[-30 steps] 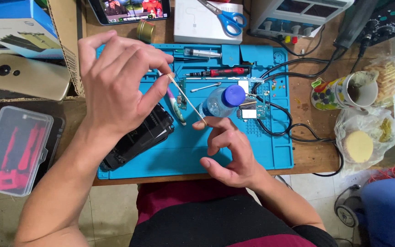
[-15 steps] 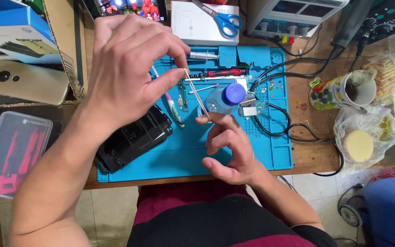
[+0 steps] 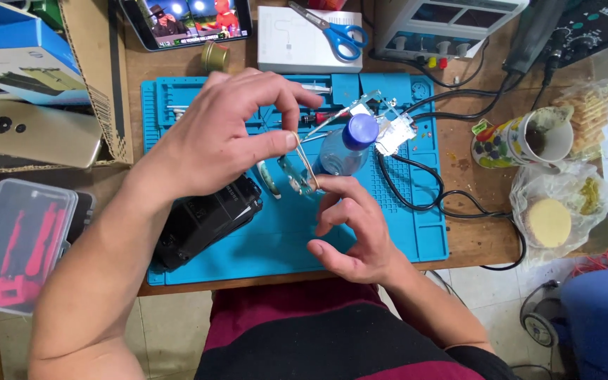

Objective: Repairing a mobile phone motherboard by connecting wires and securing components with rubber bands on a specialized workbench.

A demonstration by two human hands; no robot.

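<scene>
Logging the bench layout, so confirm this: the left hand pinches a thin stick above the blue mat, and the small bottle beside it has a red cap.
Not quite. In the head view the bottle has a blue cap, not red. The left hand does pinch a thin stick above the blue mat.

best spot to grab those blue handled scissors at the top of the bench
Take the scissors by the blue loops, coming from the near side: they lie flat on the white box, handles pointing toward the blue mat, blades angled away up-left.

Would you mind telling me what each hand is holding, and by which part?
The left hand pinches a thin stick by its upper end. The right hand pinches a small green part, grip unclear.
</scene>
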